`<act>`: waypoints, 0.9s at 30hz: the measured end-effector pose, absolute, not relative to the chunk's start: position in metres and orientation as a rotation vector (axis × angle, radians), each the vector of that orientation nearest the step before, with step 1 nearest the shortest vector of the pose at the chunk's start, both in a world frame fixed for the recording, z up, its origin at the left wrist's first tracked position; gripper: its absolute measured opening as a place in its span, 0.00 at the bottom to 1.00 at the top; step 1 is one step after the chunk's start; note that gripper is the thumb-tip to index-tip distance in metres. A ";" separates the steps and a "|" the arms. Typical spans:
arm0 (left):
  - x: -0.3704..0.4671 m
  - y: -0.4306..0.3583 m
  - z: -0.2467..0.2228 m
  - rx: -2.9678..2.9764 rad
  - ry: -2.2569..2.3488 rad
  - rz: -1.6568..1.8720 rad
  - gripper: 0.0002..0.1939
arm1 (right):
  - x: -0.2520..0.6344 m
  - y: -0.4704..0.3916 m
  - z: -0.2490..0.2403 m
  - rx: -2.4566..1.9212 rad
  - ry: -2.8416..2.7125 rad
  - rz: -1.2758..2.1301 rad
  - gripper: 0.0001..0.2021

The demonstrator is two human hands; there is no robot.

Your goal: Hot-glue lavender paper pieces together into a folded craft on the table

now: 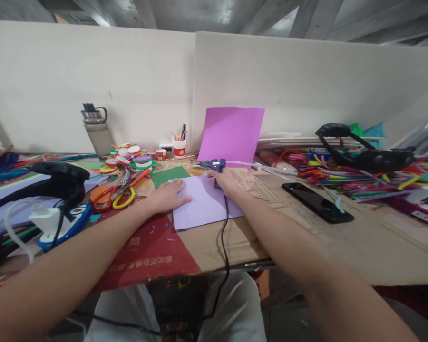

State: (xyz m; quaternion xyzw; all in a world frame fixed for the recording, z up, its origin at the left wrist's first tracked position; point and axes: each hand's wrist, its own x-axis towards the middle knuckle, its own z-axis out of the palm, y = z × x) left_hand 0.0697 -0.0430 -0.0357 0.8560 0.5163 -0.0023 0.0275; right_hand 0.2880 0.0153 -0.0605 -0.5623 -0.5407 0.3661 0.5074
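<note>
A sheet of lilac paper [207, 209] lies on the cardboard in front of me. My left hand [169, 194] rests flat on its left part, fingers stretched out. In my right hand [225, 181] is a dark blue hot glue gun [217, 165], nozzle pointing left above the paper's far edge. A long pale glue stick [251, 165] sticks out of its back to the right. Its black cord [226, 237] runs down over the table's front edge. Green paper [171, 175] lies partly beneath the lilac sheet, beyond my left hand.
Scissors [123, 202] and ribbon rolls [133, 156] lie to the left, near a bottle [96, 130] and power strip [69, 221]. A purple sheet [231, 135] leans on the back wall. To the right are a phone [317, 202], black headgear [371, 154] and coloured craft sticks [324, 173].
</note>
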 end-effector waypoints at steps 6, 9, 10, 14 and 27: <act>0.067 -0.044 -0.034 2.650 1.553 -0.087 0.44 | 0.288 0.017 -0.062 -1.363 -1.308 0.876 0.05; 0.065 -0.042 -0.035 2.655 1.537 -0.095 0.45 | 0.288 0.015 -0.062 -1.378 -1.306 0.862 0.06; 0.064 -0.041 -0.036 2.656 1.527 -0.095 0.45 | 0.288 0.014 -0.060 -1.387 -1.309 0.856 0.06; 0.061 -0.037 -0.037 2.655 1.500 -0.100 0.45 | 0.288 0.009 -0.053 -1.376 -1.299 0.857 0.08; 0.062 -0.034 -0.033 2.780 1.718 0.110 0.30 | 0.284 0.005 -0.054 -1.429 -1.409 0.832 0.09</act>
